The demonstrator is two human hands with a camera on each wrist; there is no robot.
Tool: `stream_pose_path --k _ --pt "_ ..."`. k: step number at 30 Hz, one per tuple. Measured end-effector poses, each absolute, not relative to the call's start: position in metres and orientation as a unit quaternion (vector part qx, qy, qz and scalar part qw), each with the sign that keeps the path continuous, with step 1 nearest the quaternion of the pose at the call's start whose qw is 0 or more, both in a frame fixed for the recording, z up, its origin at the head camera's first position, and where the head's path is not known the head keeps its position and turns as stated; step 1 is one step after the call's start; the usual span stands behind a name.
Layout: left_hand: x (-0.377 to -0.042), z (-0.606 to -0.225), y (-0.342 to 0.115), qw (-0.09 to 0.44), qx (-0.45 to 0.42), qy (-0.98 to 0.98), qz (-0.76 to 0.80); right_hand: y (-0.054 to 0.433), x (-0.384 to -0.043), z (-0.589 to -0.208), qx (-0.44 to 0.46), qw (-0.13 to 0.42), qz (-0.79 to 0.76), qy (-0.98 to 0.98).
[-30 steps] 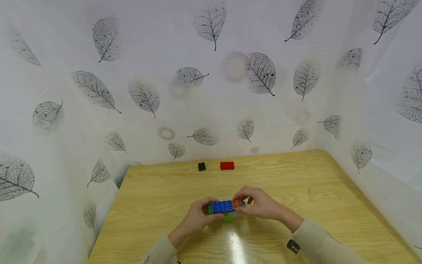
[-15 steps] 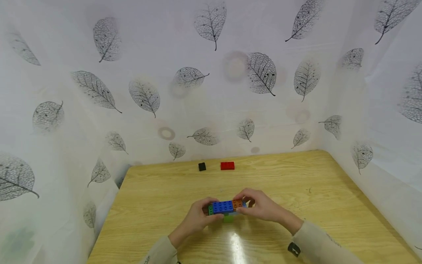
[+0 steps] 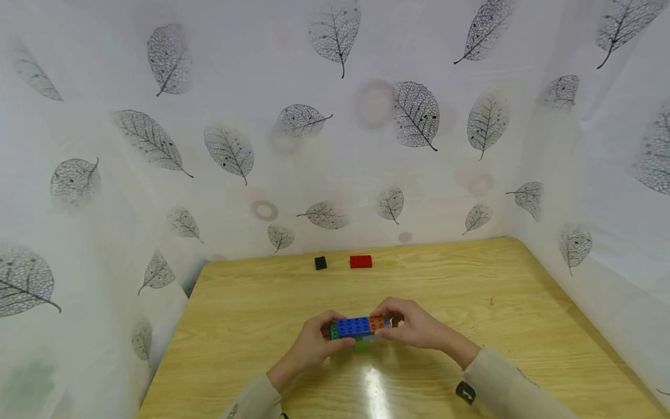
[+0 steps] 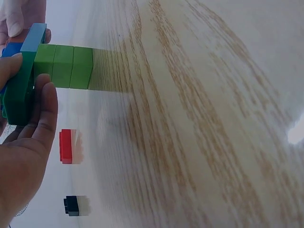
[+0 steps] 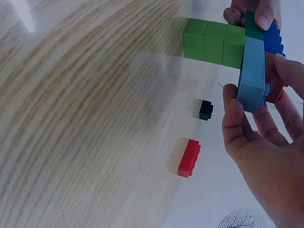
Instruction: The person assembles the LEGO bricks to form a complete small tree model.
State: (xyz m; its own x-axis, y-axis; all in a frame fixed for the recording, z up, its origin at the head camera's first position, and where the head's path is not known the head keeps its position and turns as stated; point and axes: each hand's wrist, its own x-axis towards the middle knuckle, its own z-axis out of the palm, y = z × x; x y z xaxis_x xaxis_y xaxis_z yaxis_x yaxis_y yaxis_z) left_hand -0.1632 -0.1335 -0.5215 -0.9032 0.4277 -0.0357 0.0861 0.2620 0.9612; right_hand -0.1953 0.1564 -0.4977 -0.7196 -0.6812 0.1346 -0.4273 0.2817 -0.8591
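Note:
Between both hands stands a toy-brick build. Several light green bricks (image 5: 213, 42) form its upright column, which rests on the table. Across the column's top run a dark green brick (image 4: 19, 102) on the left and a light blue brick (image 5: 251, 71) on the right. Above these sit a long blue brick (image 3: 353, 327) and a short orange brick (image 3: 376, 324). My left hand (image 3: 314, 340) grips the dark green end, with fingers under it and thumb against its side. The orange brick is pinched by my right hand (image 3: 419, 326), whose other fingertips reach beneath the light blue brick.
Toward the back of the wooden table (image 3: 251, 314) lie a small black brick (image 3: 320, 263) and a red brick (image 3: 360, 262). A white leaf-print curtain (image 3: 335, 174) closes off the back and sides.

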Motion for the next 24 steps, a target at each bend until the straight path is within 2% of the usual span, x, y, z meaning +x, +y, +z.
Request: stream_pose_path --k 13,24 --pt "-0.1655 -0.5244 -0.1351 0.147 0.173 0.777 0.587 0.1557 -0.1989 -0.5021 -0.34 0.15 -0.502 0.781" --pt "-0.1662 -0.5243 -0.1336 0.145 0.185 0.773 0.589 0.1551 -0.1984 -0.493 -0.328 0.152 -0.456 0.813"
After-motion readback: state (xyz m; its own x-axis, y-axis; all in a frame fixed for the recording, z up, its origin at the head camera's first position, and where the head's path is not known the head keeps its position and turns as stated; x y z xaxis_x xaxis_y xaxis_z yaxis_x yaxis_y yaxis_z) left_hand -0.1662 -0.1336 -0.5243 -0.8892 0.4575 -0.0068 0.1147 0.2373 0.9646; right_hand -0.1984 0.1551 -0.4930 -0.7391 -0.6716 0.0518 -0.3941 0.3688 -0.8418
